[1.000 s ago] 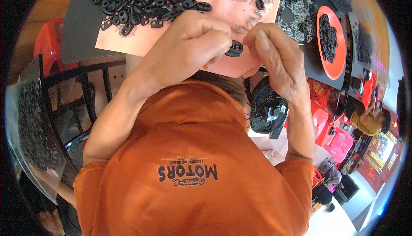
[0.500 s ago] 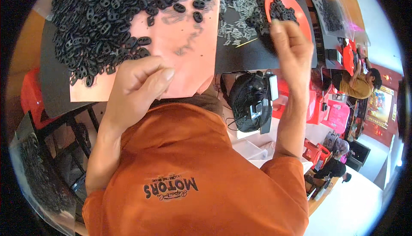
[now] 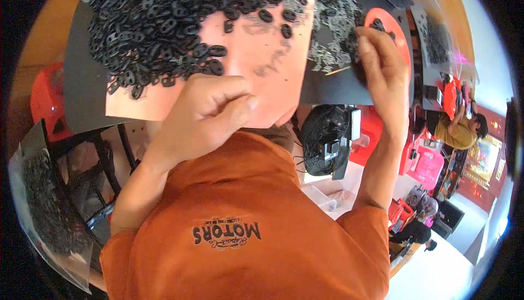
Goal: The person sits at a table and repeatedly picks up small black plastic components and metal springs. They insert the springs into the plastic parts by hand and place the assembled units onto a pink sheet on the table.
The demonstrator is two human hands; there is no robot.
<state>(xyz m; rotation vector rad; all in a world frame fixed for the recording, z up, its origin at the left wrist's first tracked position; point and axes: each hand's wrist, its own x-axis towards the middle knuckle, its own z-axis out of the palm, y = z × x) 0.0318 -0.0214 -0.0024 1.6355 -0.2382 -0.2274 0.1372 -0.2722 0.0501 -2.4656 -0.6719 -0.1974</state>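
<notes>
My left hand (image 3: 210, 109) is closed in a fist, thumb over the fingers, above the near edge of a pink sheet (image 3: 284, 90). Whatever it may hold is hidden. Black oval plastic pieces with two holes (image 3: 164, 27) lie heaped on the sheet beyond it, with a few loose ones (image 3: 286, 30) at the heap's right. My right hand (image 3: 387, 65) is held next to a red plate (image 3: 403, 43) of black pieces, partly covering it. Its thumb and forefinger tips come together; nothing can be made out between them. Small silvery pins (image 3: 330, 49) are scattered left of that hand.
A thin yellowish stick (image 3: 338, 71) lies by the pins on the dark table (image 3: 333, 90). A black bag with cables (image 3: 322, 136) sits below the table edge. Red stools (image 3: 49, 103) stand at left. Other people (image 3: 456, 128) are off to the right.
The view has shifted, so the table things sit further right. My right hand's thumb and forefinger have turned toward the pins beside the plate. My left hand stays closed.
</notes>
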